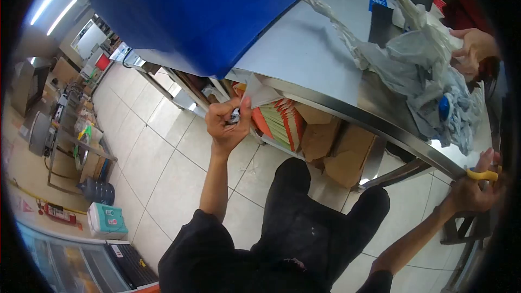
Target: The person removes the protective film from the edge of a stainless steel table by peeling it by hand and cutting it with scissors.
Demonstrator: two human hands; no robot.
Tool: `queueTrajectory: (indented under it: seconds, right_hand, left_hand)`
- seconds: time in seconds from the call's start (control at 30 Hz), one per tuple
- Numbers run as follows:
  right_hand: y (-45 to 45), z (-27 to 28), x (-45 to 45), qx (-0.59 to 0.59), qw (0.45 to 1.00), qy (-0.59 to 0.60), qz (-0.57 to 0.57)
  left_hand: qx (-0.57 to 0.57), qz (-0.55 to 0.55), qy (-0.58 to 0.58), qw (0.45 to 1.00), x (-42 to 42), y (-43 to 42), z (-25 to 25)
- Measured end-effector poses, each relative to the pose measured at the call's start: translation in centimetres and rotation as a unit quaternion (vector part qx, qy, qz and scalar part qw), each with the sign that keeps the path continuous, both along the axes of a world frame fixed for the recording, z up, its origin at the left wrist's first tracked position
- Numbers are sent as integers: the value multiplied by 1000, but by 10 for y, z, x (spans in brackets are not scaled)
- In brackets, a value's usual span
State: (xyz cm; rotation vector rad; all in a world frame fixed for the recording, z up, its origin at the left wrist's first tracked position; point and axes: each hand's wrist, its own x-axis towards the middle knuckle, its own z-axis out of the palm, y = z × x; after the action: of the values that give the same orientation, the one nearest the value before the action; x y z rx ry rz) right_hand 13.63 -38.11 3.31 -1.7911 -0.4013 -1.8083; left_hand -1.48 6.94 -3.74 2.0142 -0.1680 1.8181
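My left hand [229, 123] is closed, at the near edge of the metal table [304, 95]. A thin white sheet [259, 93] sticks up from its fingers, and a small crumpled bit shows in the fist. At the far right, my right hand [473, 192] grips yellow-handled scissors [482, 175]; their blades cannot be made out. Crumpled pale plastic bags [418, 65] lie heaped on the table between my hands, with a small blue object [444, 107] among them.
Another person's hand [475, 49] touches the bags. A big blue container [201, 16] takes up the table's left part. Below are cardboard boxes [347, 152] and orange-and-green packets [279, 122]. Leftward stand a water jug [97, 191], fire extinguisher [57, 212] and white-and-teal box [107, 220].
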Motion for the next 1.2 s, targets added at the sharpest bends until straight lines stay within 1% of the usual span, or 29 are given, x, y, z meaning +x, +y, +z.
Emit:
queueTrajectory:
  seconds: [0.07,0.1,0.13,0.17,0.27,0.33,0.37,0.4,0.47,0.5,0.57,0.63,0.67,0.73,0.77,0.8,0.87,0.9,0.93,0.97,1.0,1.03,1.07,1.1,1.17,1.2]
  right_hand:
    - [-2,1,-3,-55,996,7,-63]
    - [-8,0,2,-39,999,0,-17]
    - [-11,-1,4,-32,999,-4,4]
    - [-13,-1,6,-26,999,-9,26]
    - [-8,-4,6,8,999,-14,30]
    - [-5,-5,2,14,1000,-12,6]
    - [-4,-6,0,16,1000,-12,-2]
    - [-4,-5,-3,-14,999,5,-42]
    - [-1,-3,-4,-47,995,19,-84]
    - [4,-3,0,14,1000,1,-3]
    - [7,-2,1,72,994,-19,78]
    - [4,-1,1,80,995,-7,65]
    - [1,0,1,82,995,-4,60]
    - [-8,0,-1,-16,998,6,-57]
    - [-8,0,-2,-18,998,3,-56]
    - [-8,-2,-1,-21,999,-1,-48]
    - [-3,-2,0,-23,999,-7,-39]
    - [3,-1,-2,23,1000,-4,-12]
    - [5,-1,-2,45,999,-2,3]
    - [7,-1,-2,67,998,-1,19]
    - [3,-2,-3,41,999,1,4]
    - [4,-1,-3,27,1000,0,-2]
    - [6,0,-3,13,1000,-1,-8]
    - [14,2,-6,62,998,2,18]
    - [14,1,-5,84,996,11,-13]
    - [19,1,-6,83,996,11,-8]
  left_hand:
    - [10,16,10,1000,-4,3,2]
    - [33,19,3,999,-5,5,2]
    - [56,21,-4,998,-5,7,1]
    - [53,19,-6,998,-5,10,-1]
    - [63,3,-2,998,-11,19,-6]
    - [79,18,65,995,-20,17,-2]
    - [78,17,65,995,-21,16,2]
    - [89,21,60,994,-23,14,7]
    - [98,24,52,994,-24,12,11]
    - [95,23,53,994,-26,12,12]
    - [91,21,51,994,-29,13,9]
    - [72,47,80,993,-35,12,0]
    - [70,47,78,993,-37,10,-5]
    - [8,32,81,996,-37,6,-17]
    - [-32,33,52,998,-34,6,-28]
    - [-33,34,49,998,-32,-1,-32]
    - [-188,-22,31,981,-30,-16,-39]
    - [-165,7,47,985,-30,-19,-43]
    - [-165,9,46,985,-28,-22,-45]
    - [-215,-83,50,972,-25,-27,-46]
    - [-263,-176,52,947,-24,-31,-45]
    - [-244,-124,80,958,-24,-28,-40]
    - [-245,-122,77,959,-25,-26,-33]
    - [-250,-139,91,954,-28,-27,-14]
    - [-258,-151,103,949,-28,-13,-1]
    - [-193,-148,130,961,-26,2,-1]
